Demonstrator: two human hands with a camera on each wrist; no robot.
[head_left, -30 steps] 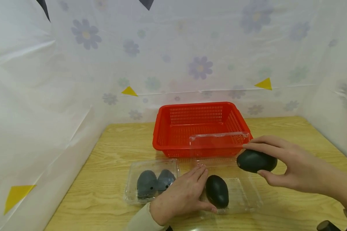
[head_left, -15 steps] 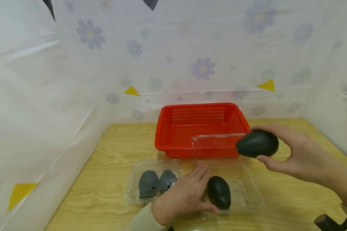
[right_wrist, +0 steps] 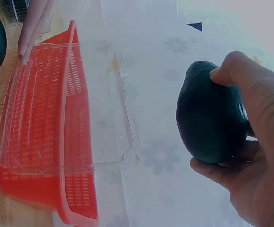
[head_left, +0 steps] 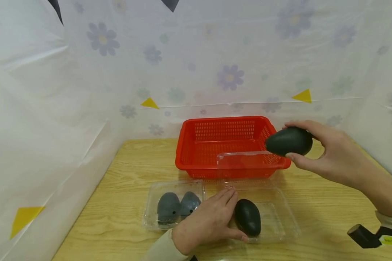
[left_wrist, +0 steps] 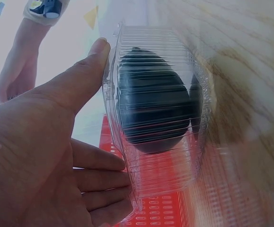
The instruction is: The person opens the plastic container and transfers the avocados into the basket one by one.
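Note:
My right hand [head_left: 326,152] holds a dark green avocado [head_left: 289,141] between thumb and fingers, raised in front of the red basket's right side; the right wrist view shows the same avocado [right_wrist: 211,113]. Another avocado [head_left: 247,218] lies in the left part of an opened clear plastic clamshell box [head_left: 274,219], whose lid [head_left: 245,161] stands up before the basket. Along this box's left side rests my left hand [head_left: 212,219], its fingers extended. Seen from the left wrist, its thumb and fingertips are right at the box's rim [left_wrist: 110,99], beside the avocado [left_wrist: 151,104] inside.
A closed clear box [head_left: 150,217] with two dark avocados inside stands left of my left hand, partly covered by it. Behind the boxes sits a red perforated plastic basket [head_left: 179,152]. A flowered white sheet [head_left: 196,72] hangs around the wooden table [head_left: 117,203].
My right hand has lifted the avocado upward, from beside the open box to the height of the basket's rim. The left hand has stayed at the box's left side.

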